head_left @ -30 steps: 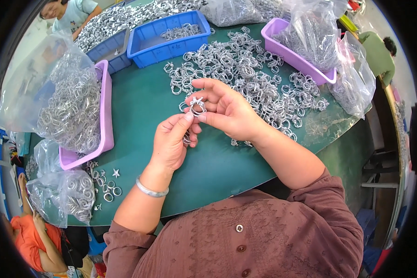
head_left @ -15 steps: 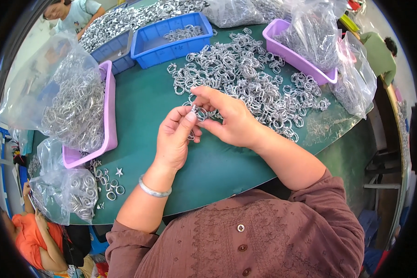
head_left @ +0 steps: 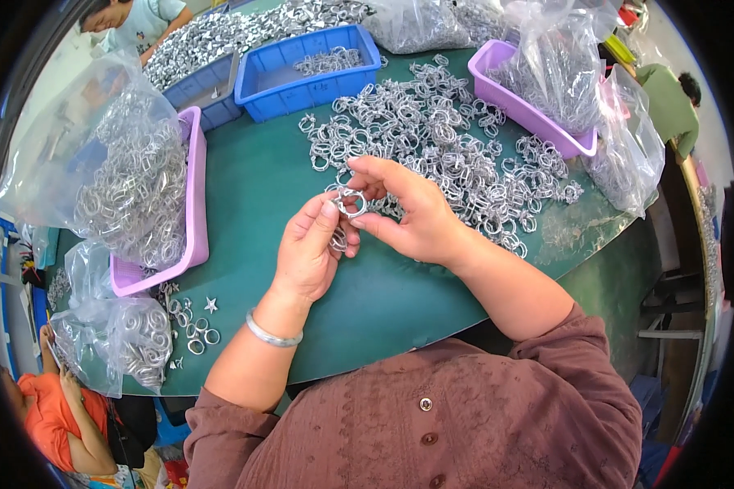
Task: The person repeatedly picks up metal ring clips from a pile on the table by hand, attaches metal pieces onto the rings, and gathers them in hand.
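A silver-coloured metal ring [head_left: 354, 213] is pinched between the thumb and fingers of my left hand [head_left: 308, 248]. More ring-shaped metal [head_left: 338, 240] shows under that thumb, partly hidden by the fingers. My right hand [head_left: 416, 213] curves around the held ring from the right, its thumb and forefinger spread apart. The right fingertips come close to the ring; whether they touch it I cannot tell. Just beyond both hands lies a large pile of similar silver rings [head_left: 432, 122] on the green tabletop [head_left: 249, 196].
On the left, a purple tray [head_left: 196, 204] holds a clear bag of rings [head_left: 134, 191]. Several loose rings [head_left: 197, 330] and a star-shaped piece [head_left: 211, 305] lie near a smaller bag [head_left: 143, 342]. Blue bins [head_left: 302, 96] and another purple tray [head_left: 538, 124] stand at the back. Other people sit around.
The held ring has turned so its round opening shows more clearly. My right hand has shifted slightly right; the left keeps its pinch.
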`<action>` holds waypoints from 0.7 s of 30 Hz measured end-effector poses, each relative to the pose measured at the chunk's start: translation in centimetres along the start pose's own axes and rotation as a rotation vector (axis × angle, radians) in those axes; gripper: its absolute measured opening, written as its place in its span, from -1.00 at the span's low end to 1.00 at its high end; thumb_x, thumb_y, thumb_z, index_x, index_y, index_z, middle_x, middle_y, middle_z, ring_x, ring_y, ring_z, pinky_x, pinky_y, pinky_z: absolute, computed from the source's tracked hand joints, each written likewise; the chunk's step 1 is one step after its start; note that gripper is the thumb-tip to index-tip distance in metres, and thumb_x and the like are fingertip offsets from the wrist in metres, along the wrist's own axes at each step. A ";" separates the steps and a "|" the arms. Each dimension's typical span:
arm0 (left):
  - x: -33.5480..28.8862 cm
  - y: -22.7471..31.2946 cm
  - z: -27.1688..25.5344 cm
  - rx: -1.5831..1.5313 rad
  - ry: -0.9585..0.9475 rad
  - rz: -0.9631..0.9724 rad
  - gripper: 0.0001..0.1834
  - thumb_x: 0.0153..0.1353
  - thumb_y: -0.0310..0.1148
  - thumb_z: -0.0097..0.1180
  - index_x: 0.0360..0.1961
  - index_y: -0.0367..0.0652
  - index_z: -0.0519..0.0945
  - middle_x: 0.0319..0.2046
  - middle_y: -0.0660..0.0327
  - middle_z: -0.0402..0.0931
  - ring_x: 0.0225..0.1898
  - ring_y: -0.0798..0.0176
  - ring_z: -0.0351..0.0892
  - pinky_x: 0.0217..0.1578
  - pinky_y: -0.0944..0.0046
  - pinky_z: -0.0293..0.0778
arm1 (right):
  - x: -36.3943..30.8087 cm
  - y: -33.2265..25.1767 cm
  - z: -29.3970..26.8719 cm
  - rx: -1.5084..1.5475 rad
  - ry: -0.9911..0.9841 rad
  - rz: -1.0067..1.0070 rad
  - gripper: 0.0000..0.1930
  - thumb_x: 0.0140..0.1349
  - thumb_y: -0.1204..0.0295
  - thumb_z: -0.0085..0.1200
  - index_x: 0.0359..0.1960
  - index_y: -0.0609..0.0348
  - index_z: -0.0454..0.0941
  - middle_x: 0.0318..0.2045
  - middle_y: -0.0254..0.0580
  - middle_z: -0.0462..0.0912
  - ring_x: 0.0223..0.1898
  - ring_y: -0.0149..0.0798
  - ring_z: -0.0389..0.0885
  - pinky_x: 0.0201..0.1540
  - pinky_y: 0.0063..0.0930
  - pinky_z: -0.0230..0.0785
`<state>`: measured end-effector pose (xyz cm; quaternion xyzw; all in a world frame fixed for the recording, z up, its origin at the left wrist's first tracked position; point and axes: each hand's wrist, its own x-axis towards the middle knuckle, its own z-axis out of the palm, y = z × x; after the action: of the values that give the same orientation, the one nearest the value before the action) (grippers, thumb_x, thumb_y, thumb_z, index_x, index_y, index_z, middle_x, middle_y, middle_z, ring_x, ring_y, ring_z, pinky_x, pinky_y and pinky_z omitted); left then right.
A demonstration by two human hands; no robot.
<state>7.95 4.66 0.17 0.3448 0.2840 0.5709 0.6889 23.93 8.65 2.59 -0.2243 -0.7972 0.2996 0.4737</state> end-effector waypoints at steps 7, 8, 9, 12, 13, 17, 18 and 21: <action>-0.2 0.0 -0.1 -0.020 -0.014 -0.005 -0.71 0.23 -0.27 -0.14 -0.14 -0.23 0.42 -0.39 0.28 0.46 -0.50 0.44 0.39 -0.54 0.46 0.33 | -0.2 -0.4 0.3 -0.108 0.040 -0.058 -0.44 -0.15 0.57 0.15 -0.01 0.20 0.28 -0.32 -0.14 0.49 -0.33 -0.15 0.49 -0.28 -0.38 0.33; -0.2 0.0 0.0 -0.021 -0.016 -0.008 -0.71 0.23 -0.26 -0.14 -0.14 -0.23 0.42 -0.38 0.28 0.45 -0.50 0.44 0.39 -0.55 0.46 0.32 | -0.1 -0.4 0.3 -0.108 0.036 -0.061 -0.44 -0.15 0.57 0.15 -0.01 0.20 0.28 -0.32 -0.14 0.49 -0.33 -0.15 0.49 -0.28 -0.38 0.33; -0.2 0.1 0.0 -0.022 -0.014 -0.006 -0.71 0.23 -0.26 -0.14 -0.14 -0.23 0.42 -0.38 0.28 0.45 -0.50 0.44 0.39 -0.55 0.46 0.32 | -0.2 -0.5 0.2 -0.153 0.035 -0.083 -0.44 -0.15 0.58 0.15 -0.01 0.20 0.28 -0.32 -0.14 0.49 -0.34 -0.15 0.49 -0.29 -0.38 0.33; -0.2 0.2 0.3 -0.016 -0.007 -0.031 -0.71 0.23 -0.26 -0.14 -0.15 -0.23 0.43 -0.40 0.28 0.45 -0.50 0.44 0.39 -0.54 0.47 0.32 | -0.2 -0.5 0.2 -0.205 0.030 -0.106 -0.44 -0.16 0.59 0.14 -0.02 0.21 0.28 -0.31 -0.14 0.49 -0.36 -0.14 0.47 -0.31 -0.36 0.33; -0.2 0.3 0.4 -0.014 -0.006 -0.032 -0.71 0.23 -0.27 -0.15 -0.14 -0.23 0.43 -0.42 0.29 0.45 -0.50 0.45 0.39 -0.55 0.48 0.31 | -0.2 -0.4 0.1 -0.214 0.030 -0.108 -0.44 -0.16 0.59 0.14 -0.02 0.21 0.28 -0.31 -0.14 0.48 -0.37 -0.14 0.46 -0.32 -0.36 0.32; -0.1 0.5 0.5 -0.009 -0.021 -0.021 -0.70 0.24 -0.27 -0.17 -0.12 -0.24 0.43 -0.45 0.30 0.45 -0.51 0.47 0.38 -0.55 0.51 0.30 | 0.0 -0.1 0.1 -0.171 0.036 -0.117 -0.44 -0.17 0.60 0.14 -0.02 0.21 0.29 -0.31 -0.14 0.48 -0.36 -0.13 0.46 -0.32 -0.35 0.32; -0.1 0.6 0.5 -0.012 -0.018 -0.020 -0.70 0.24 -0.27 -0.17 -0.12 -0.24 0.43 -0.45 0.30 0.45 -0.51 0.47 0.38 -0.55 0.51 0.30 | 0.0 -0.1 0.2 -0.170 0.032 -0.116 -0.44 -0.17 0.60 0.14 -0.02 0.21 0.29 -0.31 -0.14 0.48 -0.36 -0.13 0.46 -0.32 -0.35 0.32; -0.2 0.5 0.4 0.070 -0.019 0.007 -0.69 0.25 -0.27 -0.18 -0.10 -0.23 0.43 -0.43 0.31 0.45 -0.51 0.48 0.37 -0.55 0.52 0.29 | -0.1 -0.1 0.3 -0.176 0.019 -0.106 -0.44 -0.17 0.61 0.14 -0.02 0.22 0.29 -0.30 -0.13 0.48 -0.33 -0.14 0.47 -0.31 -0.37 0.35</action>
<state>7.91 4.48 0.82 0.3752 0.2957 0.5598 0.6770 23.67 8.48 2.48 -0.2254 -0.8268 0.2007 0.4748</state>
